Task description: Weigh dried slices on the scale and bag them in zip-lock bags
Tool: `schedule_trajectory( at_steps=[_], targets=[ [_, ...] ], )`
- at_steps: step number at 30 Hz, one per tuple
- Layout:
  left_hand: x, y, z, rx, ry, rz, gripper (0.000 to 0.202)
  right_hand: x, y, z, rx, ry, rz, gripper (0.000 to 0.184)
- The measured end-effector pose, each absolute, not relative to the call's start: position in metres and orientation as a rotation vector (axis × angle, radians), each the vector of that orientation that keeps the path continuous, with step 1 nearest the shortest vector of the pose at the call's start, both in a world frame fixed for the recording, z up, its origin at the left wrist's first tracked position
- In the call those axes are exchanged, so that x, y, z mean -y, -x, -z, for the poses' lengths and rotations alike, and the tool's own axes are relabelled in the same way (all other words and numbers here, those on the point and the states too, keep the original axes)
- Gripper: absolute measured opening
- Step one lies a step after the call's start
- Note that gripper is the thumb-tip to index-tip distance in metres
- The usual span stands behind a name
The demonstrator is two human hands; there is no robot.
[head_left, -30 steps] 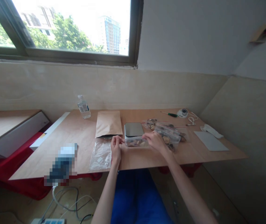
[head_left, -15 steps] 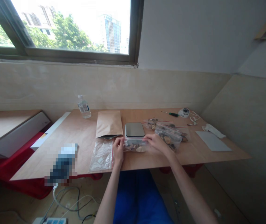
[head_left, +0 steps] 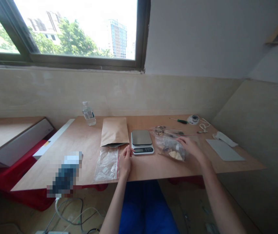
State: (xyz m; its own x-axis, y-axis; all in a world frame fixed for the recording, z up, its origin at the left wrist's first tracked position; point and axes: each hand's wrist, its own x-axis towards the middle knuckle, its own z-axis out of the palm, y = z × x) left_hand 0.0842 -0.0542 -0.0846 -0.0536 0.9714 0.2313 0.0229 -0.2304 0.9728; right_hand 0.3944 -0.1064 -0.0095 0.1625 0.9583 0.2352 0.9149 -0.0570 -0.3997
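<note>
2 hands flanking a digital scale (head_left: 142,142), within reach on the desk (head_left: 153,169): left hand (head_left: 125,162) empty, fingers together; right hand (head_left: 190,146) on a zip bag (head_left: 169,148), fingers' grip unclear.

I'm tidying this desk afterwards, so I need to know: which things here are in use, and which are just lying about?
In use: right hand on a zip bag of brown pieces; left hand beside the digital scale and a clear zip bag.
Lying about: water bottle, green-handled screwdriver, grey sheet, white cloth.
</note>
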Motion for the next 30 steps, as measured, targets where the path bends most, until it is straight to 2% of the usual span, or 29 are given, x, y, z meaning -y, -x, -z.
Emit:
schedule_trajectory(
  at_steps=[3,6,11,14,17,19,22,24,27,30],
  targets=[
    [0.059,-0.086,0.082,-1.190,-1.472,-1.345,0.045,0.115,-0.393,0.020,1.559,2.306,0.369,0.037],
    [0.061,-0.086,0.079,-1.235,-1.570,-1.366,0.040,0.122,-0.361,0.043,1.540,2.252,0.604,0.045],
    [0.043,-0.068,0.070,-1.607,-1.706,-1.558,0.024,0.121,-0.331,0.088,1.674,2.183,0.481,0.048],
    [0.020,-0.042,0.063,-1.938,-1.889,-1.411,0.038,0.116,-0.335,0.098,1.608,2.188,0.401,0.050],
    [-0.004,-0.014,0.058,-2.122,-1.951,-1.104,0.050,0.113,-0.322,0.089,1.587,2.060,0.286,0.050],
    [-0.016,0.001,0.055,-2.114,-2.004,-0.999,0.042,0.110,-0.296,0.074,1.637,1.884,0.100,0.049],
    [-0.027,0.011,0.050,-1.979,-2.125,-0.982,0.029,0.100,-0.239,0.049,1.849,1.508,-0.344,0.044],
    [-0.029,0.010,0.043,-1.897,-2.194,-1.008,0.025,0.085,-0.200,0.036,1.997,1.264,-0.476,0.042],
    [-0.027,0.004,0.028,-1.839,-2.277,-1.061,0.022,0.056,-0.154,0.025,2.134,1.152,-0.285,0.042],
    [-0.025,0.001,0.012,-1.859,-2.250,-1.191,0.024,0.035,-0.130,0.022,2.225,1.298,-0.053,0.043]
  ],
)
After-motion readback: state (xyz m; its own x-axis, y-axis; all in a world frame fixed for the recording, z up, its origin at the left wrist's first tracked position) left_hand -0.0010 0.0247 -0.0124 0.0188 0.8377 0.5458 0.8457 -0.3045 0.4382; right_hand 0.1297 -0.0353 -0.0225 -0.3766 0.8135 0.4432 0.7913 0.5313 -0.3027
